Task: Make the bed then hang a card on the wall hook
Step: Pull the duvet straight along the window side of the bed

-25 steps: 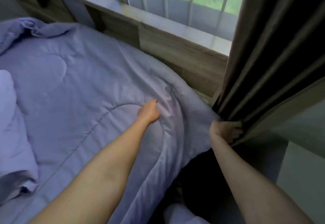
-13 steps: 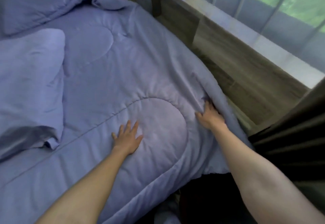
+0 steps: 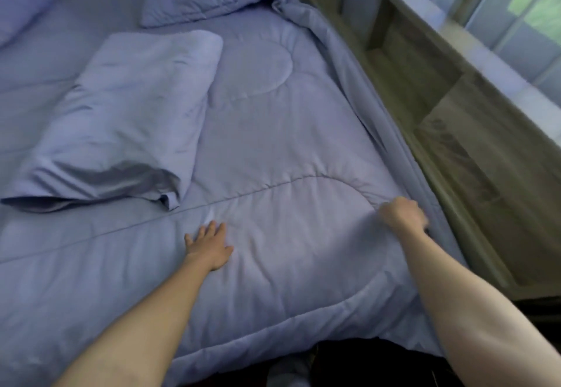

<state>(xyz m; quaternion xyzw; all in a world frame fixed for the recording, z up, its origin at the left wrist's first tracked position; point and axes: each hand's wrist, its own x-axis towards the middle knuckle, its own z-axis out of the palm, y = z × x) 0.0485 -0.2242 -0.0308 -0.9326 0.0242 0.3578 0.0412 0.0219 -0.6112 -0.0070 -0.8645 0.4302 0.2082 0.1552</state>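
Observation:
A lavender quilted comforter (image 3: 288, 131) is spread over the bed, its far end bunched in a heap near the top. My left hand (image 3: 209, 245) lies flat on it, fingers apart, palm down. My right hand (image 3: 402, 213) is curled at the comforter's right edge beside the wooden frame; it looks closed on the fabric fold, though motion blur hides the fingers. A lavender pillow (image 3: 127, 119) lies on the comforter to the left. No card or wall hook is in view.
A wooden bed surround with open shelf niches (image 3: 449, 119) runs along the right side under a window (image 3: 516, 13). A second pillow (image 3: 21, 10) sits at the far left. Dark floor shows below the bed's near edge.
My view has swung left, away from the curtain, showing more of the bed. My right hand left the curtain for the comforter's right edge. My left hand opened flat and stays pressed.

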